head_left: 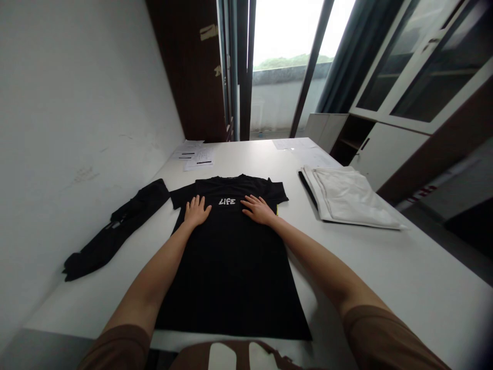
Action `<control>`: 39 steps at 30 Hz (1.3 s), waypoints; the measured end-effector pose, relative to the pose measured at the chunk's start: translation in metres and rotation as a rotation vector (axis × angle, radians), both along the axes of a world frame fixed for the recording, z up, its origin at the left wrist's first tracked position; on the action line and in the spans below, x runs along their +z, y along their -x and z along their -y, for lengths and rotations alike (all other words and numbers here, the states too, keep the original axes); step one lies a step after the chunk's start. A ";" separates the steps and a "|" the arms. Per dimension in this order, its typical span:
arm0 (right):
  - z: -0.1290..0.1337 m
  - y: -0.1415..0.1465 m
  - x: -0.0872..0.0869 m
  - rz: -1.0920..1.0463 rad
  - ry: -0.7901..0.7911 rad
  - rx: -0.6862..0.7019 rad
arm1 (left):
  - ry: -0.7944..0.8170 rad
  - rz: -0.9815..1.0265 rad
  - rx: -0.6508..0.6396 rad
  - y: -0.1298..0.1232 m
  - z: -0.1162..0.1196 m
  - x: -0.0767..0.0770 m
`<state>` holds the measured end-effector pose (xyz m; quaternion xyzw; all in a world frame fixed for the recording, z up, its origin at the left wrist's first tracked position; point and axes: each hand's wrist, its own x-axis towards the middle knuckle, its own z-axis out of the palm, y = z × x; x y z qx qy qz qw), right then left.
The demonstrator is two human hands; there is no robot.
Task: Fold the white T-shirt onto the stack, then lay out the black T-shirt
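A black T-shirt [234, 272] lies spread flat on the white table, its collar toward the far side and its hem near the front edge. White lettering [227, 201] shows across its chest. My left hand [196, 211] rests flat on the upper left of the shirt, fingers apart. On the upper right of the chest lies my right hand [257, 209], also flat with spread fingers. The lettering is between the two hands. Neither hand grips the fabric.
Folded black cloth [119, 226] lies at the left by the wall. A stack of folded white cloth [350, 198] sits at the right. Papers [198, 156] lie at the far left of the table [246, 154], more papers [295, 144] at the far right. Cabinets stand beyond.
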<state>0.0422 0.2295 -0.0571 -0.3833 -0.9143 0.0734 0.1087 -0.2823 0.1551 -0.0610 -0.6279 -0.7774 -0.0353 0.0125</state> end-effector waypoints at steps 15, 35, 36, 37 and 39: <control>0.001 0.000 0.001 -0.006 -0.005 0.008 | -0.078 -0.011 0.126 -0.006 0.014 0.003; 0.001 0.001 0.000 -0.012 -0.017 -0.002 | -0.054 -0.102 0.229 0.024 -0.014 0.029; 0.001 0.001 0.000 -0.016 -0.020 -0.003 | -0.042 -0.097 0.227 0.027 -0.016 0.029; 0.001 0.001 0.000 -0.018 -0.021 -0.004 | -0.029 -0.091 0.224 0.030 -0.017 0.030; 0.002 0.001 -0.001 -0.019 -0.026 -0.010 | -0.006 -0.080 0.216 0.037 -0.017 0.032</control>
